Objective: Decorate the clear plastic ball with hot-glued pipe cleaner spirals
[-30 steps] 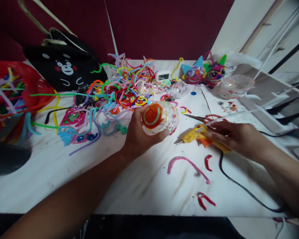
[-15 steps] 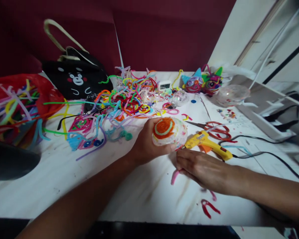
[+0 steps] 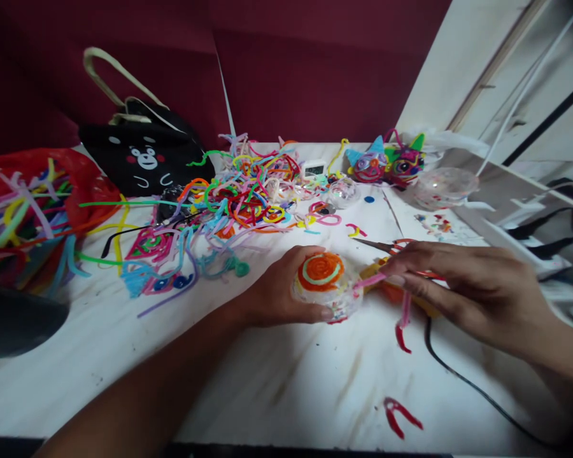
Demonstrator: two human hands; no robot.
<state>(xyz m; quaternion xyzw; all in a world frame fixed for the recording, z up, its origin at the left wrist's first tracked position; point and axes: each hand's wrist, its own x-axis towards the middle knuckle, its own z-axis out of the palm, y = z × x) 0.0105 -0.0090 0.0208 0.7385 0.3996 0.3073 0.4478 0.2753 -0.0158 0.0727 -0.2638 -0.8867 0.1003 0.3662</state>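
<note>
My left hand (image 3: 277, 289) is wrapped round a clear, roundish shell (image 3: 346, 294) that carries an orange and pale green spiral (image 3: 321, 271). Between the thumb and fingers of my right hand (image 3: 439, 286) is a pink pipe cleaner (image 3: 373, 280), its tip at the shell's right side. Another pink length (image 3: 405, 308) with a red end hangs below those fingers. Partly hidden behind the right hand lies the yellow glue gun (image 3: 370, 270), and scissors (image 3: 375, 244) show just beyond it. A bent red piece (image 3: 401, 416) rests near the front edge.
A tangled heap of pipe cleaners (image 3: 248, 191) covers the back middle. At the left are a red bag (image 3: 88, 184) and a black bag (image 3: 146, 156). Two decorated faces (image 3: 367, 166) and a clear bowl (image 3: 446, 187) stand at the back right. A black cable (image 3: 468, 375) runs along the right.
My right hand has risen and moved right, lifting the pink pipe cleaner to the shell's side and covering much of the glue gun. My left hand still holds the shell, slightly lower in view.
</note>
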